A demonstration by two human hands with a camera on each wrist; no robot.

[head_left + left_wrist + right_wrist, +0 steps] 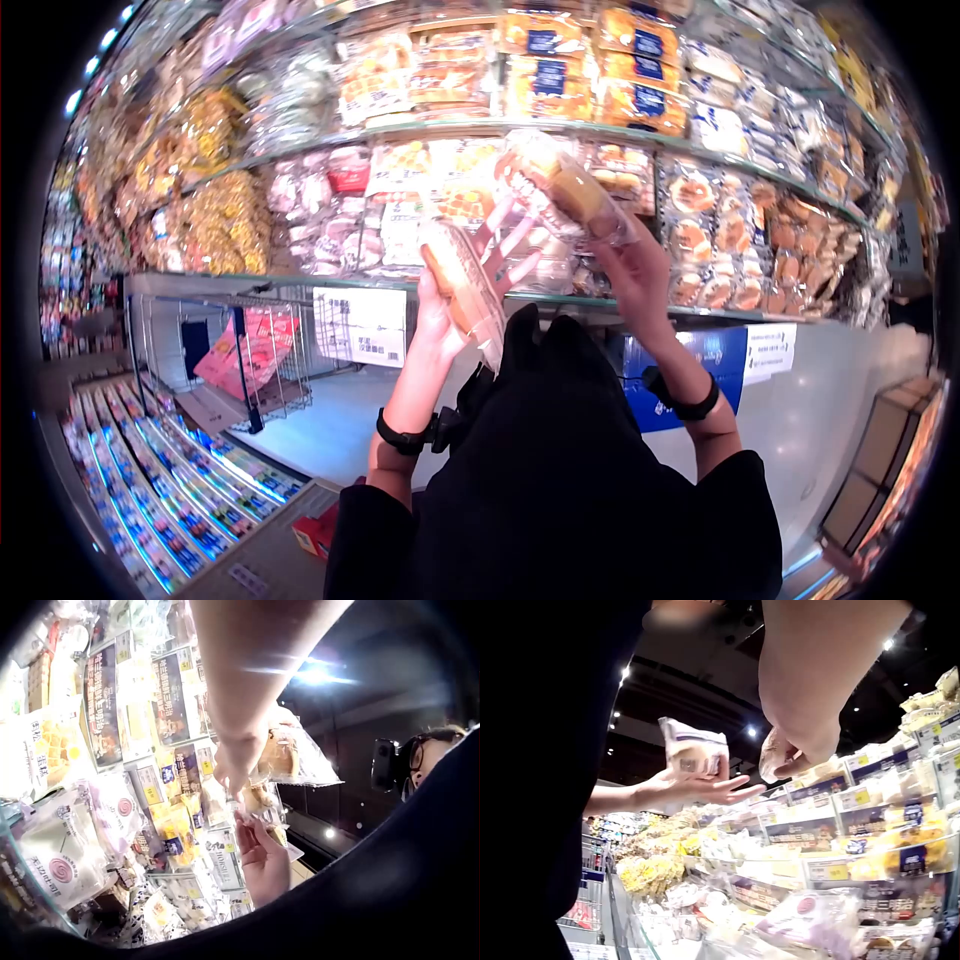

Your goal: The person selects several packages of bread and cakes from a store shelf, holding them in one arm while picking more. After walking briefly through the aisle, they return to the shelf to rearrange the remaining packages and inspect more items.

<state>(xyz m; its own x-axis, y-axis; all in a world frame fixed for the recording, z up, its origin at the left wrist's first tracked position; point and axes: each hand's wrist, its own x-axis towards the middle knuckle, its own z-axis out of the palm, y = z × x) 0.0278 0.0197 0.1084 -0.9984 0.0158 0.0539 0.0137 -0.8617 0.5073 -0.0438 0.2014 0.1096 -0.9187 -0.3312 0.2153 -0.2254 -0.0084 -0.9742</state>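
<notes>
In the head view a clear-wrapped long bread [463,285] lies on my left hand [435,318], thumb along one side and fingers spread straight on the other. The right wrist view shows that package [694,752] on the palm of the left hand [697,789]. My right hand [637,272] grips the lower end of a second wrapped bread [580,195], tilted in front of the shelf. Part of this bread [771,756] shows beside the right hand [802,754]. The two packages are apart.
Glass shelves [450,125] full of packaged bread and cakes span the front. A wire cart [285,360] with a pink item stands at the left, near lit display rows [150,480]. A blue box [690,370] is below the shelf at the right, and stacked boxes [875,460] stand farther right.
</notes>
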